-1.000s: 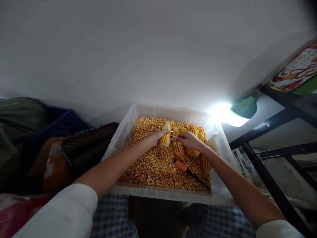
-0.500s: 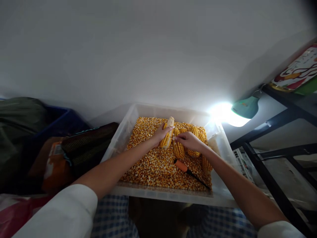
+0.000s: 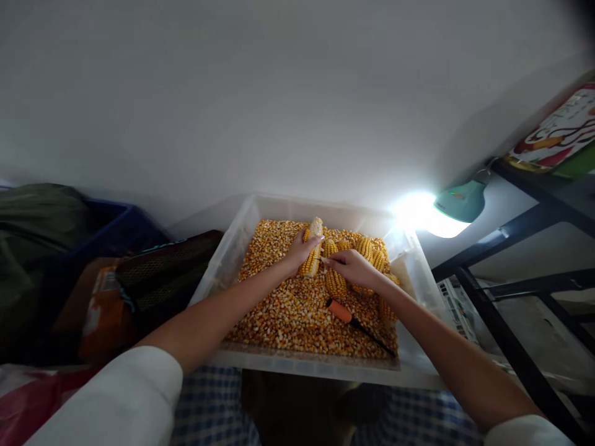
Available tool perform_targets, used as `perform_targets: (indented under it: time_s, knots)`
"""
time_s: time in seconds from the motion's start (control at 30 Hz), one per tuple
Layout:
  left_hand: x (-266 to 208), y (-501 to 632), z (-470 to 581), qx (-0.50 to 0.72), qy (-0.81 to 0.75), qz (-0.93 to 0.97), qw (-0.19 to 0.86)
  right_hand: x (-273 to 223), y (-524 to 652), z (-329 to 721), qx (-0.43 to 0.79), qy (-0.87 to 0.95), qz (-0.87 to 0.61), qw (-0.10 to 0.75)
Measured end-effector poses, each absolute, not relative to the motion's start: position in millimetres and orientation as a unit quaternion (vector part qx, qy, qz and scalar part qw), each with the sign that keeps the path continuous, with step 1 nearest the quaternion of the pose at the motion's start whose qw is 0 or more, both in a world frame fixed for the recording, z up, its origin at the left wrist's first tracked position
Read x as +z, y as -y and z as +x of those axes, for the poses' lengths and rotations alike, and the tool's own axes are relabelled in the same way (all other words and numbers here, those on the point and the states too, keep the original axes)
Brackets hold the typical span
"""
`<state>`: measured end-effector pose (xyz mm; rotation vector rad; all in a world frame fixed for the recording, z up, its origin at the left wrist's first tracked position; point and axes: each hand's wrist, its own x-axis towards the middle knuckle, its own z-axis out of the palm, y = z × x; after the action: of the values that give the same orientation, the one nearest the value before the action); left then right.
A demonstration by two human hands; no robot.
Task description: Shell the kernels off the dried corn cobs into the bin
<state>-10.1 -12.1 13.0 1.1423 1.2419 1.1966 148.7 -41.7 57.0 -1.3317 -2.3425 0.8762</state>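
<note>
My left hand [image 3: 302, 253] grips a corn cob [image 3: 312, 263] held at a slant, its top end and a strip of its side bare and pale. My right hand [image 3: 352, 266] is pinched close to the cob's right side; a thin dark tip and a small whitish bit show at its fingertips, too small to name. Beneath my right hand lie several corn cobs [image 3: 335, 285] with yellow kernels on them. A screwdriver [image 3: 340, 310] with an orange and black handle rests on the loose corn kernels [image 3: 283, 316], shaft pointing toward the near right corner.
The translucent plastic bin [image 3: 325, 368] holds the kernels and stands against the wall. A lit lamp [image 3: 460, 204] hangs from a dark metal rack [image 3: 525, 217] on the right. To the left are a blue crate [image 3: 121, 226], a black mesh bag [image 3: 167, 272] and an orange package [image 3: 102, 310].
The cob in my left hand has shifted slightly left and tilted a little more upright. My right hand's fingertips have moved slightly left and down beside it. The screwdriver lies unmoved.
</note>
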Motion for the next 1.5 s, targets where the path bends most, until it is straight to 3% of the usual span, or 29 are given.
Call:
perform_targets:
  time_s: [0.87,1.27,1.5]
  knots:
    - [-1.6,15.5,-10.5,0.466,-0.574,0.533,0.412,45.1,48.5,138.9,0.282,0.829,-0.460,0.149]
    - [25.6,35.4,-1.0,0.396,-0.464,0.645,0.461,69.5,36.5,160.3,0.422,0.847,-0.320,0.044]
    - [16.6,17.9,-3.6,0.432,-0.469,0.547,0.543,72.7,33.4,163.3,0.384,0.836,-0.381,0.093]
